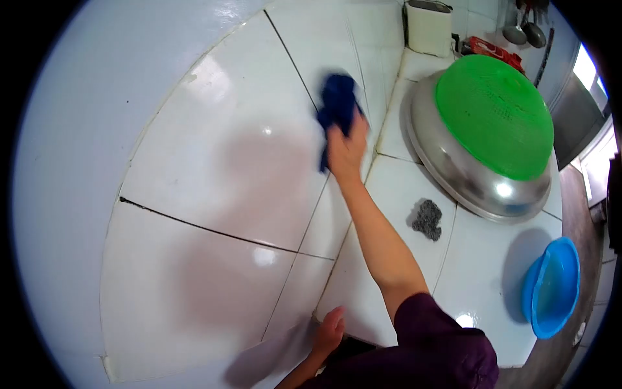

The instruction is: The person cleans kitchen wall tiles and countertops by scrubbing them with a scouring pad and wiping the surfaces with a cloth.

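My right hand [348, 146] is stretched out against the white tiled wall [214, 155], with its fingers closed on a dark blue cloth [338, 97]. The cloth is bunched up and slightly smeared by motion. Low in the view, my left hand [329, 332] is beside the near corner of the counter [405, 188], its fingers loosely bent and nothing visible in them. A grey steel-wool scrubber [427, 219] lies on the counter, to the right of my right forearm.
A large metal basin [447, 168] stands upside down on the counter, with a green plastic basin [495, 117] over it. At the right edge sits a blue tub [557, 288]. A cream container [429, 27] and a red item [495, 53] are behind; ladles [534, 34] hang there.
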Available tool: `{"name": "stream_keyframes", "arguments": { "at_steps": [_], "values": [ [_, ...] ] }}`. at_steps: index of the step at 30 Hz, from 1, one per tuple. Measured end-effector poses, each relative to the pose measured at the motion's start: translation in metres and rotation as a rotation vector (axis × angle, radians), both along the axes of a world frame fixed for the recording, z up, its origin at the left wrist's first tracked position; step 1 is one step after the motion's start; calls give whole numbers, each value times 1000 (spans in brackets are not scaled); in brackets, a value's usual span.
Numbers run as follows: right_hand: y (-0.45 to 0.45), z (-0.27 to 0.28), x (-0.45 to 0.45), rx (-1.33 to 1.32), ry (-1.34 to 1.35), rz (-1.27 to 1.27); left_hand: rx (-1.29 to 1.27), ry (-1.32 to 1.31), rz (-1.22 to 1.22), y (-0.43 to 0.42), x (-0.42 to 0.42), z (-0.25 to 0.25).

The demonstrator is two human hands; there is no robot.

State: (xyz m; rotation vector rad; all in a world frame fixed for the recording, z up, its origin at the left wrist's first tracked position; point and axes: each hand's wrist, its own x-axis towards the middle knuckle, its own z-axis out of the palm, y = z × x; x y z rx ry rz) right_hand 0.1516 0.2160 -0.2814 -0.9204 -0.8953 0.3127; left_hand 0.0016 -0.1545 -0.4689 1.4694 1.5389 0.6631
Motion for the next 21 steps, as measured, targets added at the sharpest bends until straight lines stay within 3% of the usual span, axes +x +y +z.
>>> {"name": "stream_keyframes", "arguments": {
  "at_steps": [1, 3, 4, 5, 6, 7, 8, 10, 11, 12, 14, 15, 17, 21],
  "values": [
    [4, -58, 7, -102, 13, 55, 18, 0, 13, 17, 6, -9],
    [-23, -180, -3, -409, 139, 129, 421, 507, -261, 40, 14, -26],
    [-60, -196, -8, -688, 268, 220, 418, 512, -253, 51, 22, -21],
    [-88, -222, -15, -1001, 159, 259, 303, 683, -295, 67, 32, -12],
    [-118, -246, -36, -824, 179, 188, 188, 850, -332, 79, 41, -9],
    [-140, -235, -49, -809, 251, 200, 197, 854, -322, 86, 48, -14],
    [-158, -204, -58, -797, 325, 212, 78, 634, -101, 92, 54, -22],
    [-173, -126, -65, -468, 268, 228, -40, 408, 110, 97, 49, -62],
    [-176, -91, -69, -366, 211, 256, 123, 350, 12, 91, 34, -108],
    [-176, -55, -68, -255, 155, 287, 242, 507, -55, 88, 32, -123],
    [-162, 24, -50, 112, -292, 278, 502, 853, -134, 83, 28, -149],
    [-138, 43, -44, 228, -359, 233, 274, 781, -251, 86, 28, -146],
    [-85, 80, -28, 323, -374, 135, -184, 967, -545, 102, 56, -21],
    [-25, 130, 1, 133, -168, 86, -190, 1011, -533, 101, 58, -25]
  ]
}}
